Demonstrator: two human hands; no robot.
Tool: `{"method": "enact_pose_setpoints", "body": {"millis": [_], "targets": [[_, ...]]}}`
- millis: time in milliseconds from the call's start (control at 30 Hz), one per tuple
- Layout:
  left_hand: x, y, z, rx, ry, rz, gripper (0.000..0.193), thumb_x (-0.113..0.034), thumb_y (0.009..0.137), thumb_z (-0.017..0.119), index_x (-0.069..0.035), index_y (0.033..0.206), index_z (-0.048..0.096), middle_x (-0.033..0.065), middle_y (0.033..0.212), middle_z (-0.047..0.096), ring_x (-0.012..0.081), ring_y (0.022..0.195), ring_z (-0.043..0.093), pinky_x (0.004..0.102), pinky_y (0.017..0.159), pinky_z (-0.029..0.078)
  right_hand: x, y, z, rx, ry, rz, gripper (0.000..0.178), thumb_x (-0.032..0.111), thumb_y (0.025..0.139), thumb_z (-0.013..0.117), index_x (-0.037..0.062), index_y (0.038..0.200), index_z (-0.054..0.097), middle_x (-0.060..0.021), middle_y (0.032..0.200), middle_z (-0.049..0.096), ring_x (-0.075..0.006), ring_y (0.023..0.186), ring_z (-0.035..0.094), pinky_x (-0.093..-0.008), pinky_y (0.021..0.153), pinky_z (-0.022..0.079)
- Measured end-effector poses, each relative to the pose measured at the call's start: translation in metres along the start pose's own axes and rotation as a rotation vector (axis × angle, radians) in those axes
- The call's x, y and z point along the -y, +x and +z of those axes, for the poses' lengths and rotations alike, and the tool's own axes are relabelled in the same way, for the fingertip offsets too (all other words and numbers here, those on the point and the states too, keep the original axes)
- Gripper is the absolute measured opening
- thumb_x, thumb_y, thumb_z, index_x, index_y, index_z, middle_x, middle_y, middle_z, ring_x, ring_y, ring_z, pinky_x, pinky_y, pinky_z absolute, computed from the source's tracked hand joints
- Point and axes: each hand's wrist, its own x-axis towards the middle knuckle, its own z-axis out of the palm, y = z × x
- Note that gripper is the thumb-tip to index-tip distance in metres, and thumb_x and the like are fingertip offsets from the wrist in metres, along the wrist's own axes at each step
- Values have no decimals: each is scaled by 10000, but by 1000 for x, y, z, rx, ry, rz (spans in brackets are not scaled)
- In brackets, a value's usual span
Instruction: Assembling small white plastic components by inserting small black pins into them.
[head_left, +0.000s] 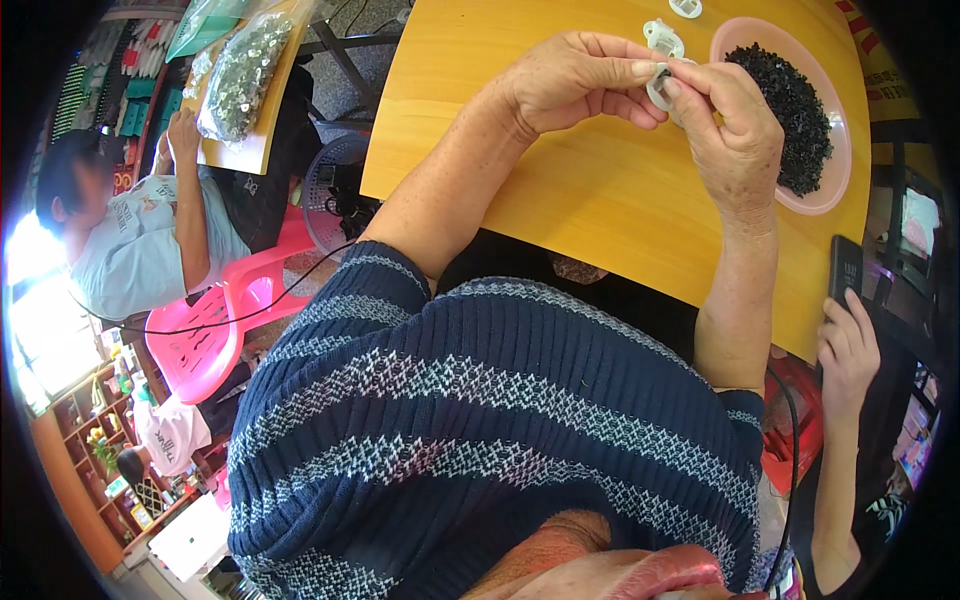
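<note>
Over the yellow table, a small white plastic part [657, 94] with a rounded rim is between my two hands. My left hand [580, 78] pinches it from the left, thumb on top and the other fingers curled below. From the right, the thumb and forefinger of my right hand [738, 132] close on the same part. A dark spot shows inside the part; whether it is a separate small piece I cannot tell. Just beyond my fingertips lies another white plastic part [662, 38], and a further white part [686, 7] sits at the far edge of the view.
A pink oval basin [844, 150] heaped with small black pieces [785, 115] stands right of my hands on the yellow table [470, 75]. At far right, another person's hand [848, 350] holds a black phone [846, 268]. Leftward, a person sits by a bag of small parts [245, 85].
</note>
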Motion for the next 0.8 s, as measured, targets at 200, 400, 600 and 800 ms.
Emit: {"method": "enact_pose_setpoints", "body": {"millis": [200,400,600,800], "targets": [[-1,2,1,-8,-42,55,274,-149,827,487,34,1030,502,124,921,573,193,829,582,295,729,501,2,-2,9,-91,-17,26,107,57,701,609,67,807,599,-39,800,558,-142,673,560,-231,578,459],[1,2,-1,-25,-96,48,258,-145,829,484,27,1020,502,111,926,569,181,830,578,304,749,490,1,-2,12,-93,-7,-46,118,49,697,607,66,814,598,-41,859,551,-136,736,555,-235,609,462],[0,1,1,-85,-91,89,249,-139,823,495,23,1012,508,107,930,568,175,855,567,293,752,482,4,-2,13,-36,171,73,195,48,682,615,76,873,586,-57,948,543,-151,808,552,-231,656,458],[0,2,0,-80,-76,107,260,-147,822,498,20,1020,504,102,947,563,188,882,560,295,759,480,-3,-3,13,24,204,86,239,38,678,612,72,910,569,-75,1084,510,-162,907,537,-237,743,438]]}}
